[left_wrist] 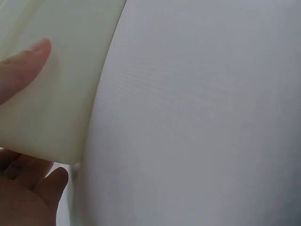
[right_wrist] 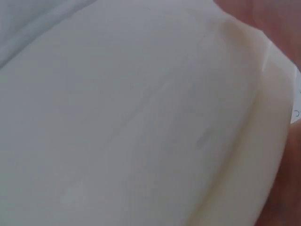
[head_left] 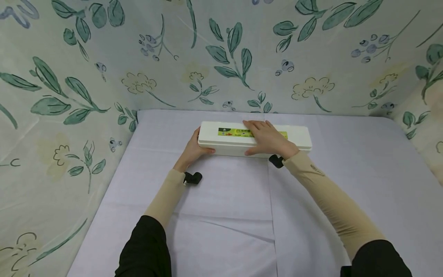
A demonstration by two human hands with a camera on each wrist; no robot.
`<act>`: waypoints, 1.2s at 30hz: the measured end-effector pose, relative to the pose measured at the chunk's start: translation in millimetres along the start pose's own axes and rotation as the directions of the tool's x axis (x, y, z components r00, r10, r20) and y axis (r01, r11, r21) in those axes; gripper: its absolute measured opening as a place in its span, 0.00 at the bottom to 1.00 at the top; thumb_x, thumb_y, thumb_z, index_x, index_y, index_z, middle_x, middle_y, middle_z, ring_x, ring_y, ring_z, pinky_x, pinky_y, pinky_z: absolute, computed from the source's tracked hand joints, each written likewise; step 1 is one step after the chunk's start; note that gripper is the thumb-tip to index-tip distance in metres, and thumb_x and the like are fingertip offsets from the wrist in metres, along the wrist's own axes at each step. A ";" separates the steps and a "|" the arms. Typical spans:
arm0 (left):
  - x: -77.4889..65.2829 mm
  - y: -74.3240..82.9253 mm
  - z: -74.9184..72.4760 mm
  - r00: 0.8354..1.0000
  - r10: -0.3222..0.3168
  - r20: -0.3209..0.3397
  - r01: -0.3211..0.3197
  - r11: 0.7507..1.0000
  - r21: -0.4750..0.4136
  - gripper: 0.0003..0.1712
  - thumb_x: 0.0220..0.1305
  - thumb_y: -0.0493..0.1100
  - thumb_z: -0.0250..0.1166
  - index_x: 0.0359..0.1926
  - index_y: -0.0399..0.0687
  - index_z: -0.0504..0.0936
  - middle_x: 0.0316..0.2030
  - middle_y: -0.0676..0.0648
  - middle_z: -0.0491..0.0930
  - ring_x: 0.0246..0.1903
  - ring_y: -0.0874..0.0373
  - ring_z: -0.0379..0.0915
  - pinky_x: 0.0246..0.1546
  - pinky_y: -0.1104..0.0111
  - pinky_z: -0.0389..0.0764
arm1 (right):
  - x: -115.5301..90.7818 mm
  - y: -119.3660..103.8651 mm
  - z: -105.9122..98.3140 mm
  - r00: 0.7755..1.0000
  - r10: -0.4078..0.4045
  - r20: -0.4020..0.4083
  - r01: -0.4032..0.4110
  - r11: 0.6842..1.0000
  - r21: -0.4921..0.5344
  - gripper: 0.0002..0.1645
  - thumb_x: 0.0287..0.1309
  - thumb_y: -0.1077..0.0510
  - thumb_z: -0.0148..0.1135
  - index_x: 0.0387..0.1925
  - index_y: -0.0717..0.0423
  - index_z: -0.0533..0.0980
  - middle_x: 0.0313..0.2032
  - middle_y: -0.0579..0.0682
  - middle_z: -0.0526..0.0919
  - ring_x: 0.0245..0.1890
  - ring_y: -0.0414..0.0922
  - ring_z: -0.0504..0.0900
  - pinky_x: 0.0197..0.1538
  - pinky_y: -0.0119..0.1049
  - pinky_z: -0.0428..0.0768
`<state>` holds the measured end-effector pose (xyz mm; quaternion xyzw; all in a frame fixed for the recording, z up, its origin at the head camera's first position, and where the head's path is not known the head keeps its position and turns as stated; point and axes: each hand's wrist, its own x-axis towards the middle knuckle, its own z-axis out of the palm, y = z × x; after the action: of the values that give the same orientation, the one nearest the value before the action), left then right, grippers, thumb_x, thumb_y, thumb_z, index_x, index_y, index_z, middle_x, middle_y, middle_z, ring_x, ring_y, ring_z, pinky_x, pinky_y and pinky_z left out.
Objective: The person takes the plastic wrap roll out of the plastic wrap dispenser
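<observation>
Two hands are working on one long white box [head_left: 232,150] in the head view: the left hand [head_left: 194,152] is gripping its left end, and the right hand [head_left: 271,138] is spanning the lid [head_left: 295,134] right of the middle, partly covering the yellow-green label [head_left: 235,132]. Handling it well is, I judge, calling for even effort: the left hand should be bracing the end while the right is pressing squarely on the lid, neither squeezing so hard that the walls are bowing. The right fingers [head_left: 256,125] are reaching over the top, slightly apart, while the right thumb [head_left: 256,150] is lying along the front edge; the box is sitting between them, near the far side of the white cloth [head_left: 138,200]. In the left wrist view, the left thumb [left_wrist: 23,70] is pressing on the long side and the left fingers [left_wrist: 54,183] are curling about the end, clamping the corner region between them. In the right wrist view, the box's pale wall is dominating, with blurred parts of the hand showing at the right edge; how tightly they are gripping, I cannot tell.
</observation>
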<state>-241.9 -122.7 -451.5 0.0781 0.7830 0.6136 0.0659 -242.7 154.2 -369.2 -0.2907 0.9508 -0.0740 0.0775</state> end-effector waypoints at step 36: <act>-2.3 -1.0 -4.3 0.999 0.052 -0.011 -0.048 0.978 0.203 0.62 0.44 0.41 0.79 0.73 0.41 0.48 0.67 0.41 0.61 0.64 0.48 0.60 0.64 0.56 0.58 | 7.6 3.8 -14.0 0.999 -0.004 0.032 0.002 0.997 0.082 0.55 0.43 0.51 0.73 0.70 0.55 0.56 0.65 0.62 0.57 0.60 0.62 0.61 0.61 0.64 0.54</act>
<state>-240.5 -127.6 -451.4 0.0991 0.8397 0.5327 0.0359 -253.7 154.4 -357.0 -0.2899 0.9451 -0.1084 0.1047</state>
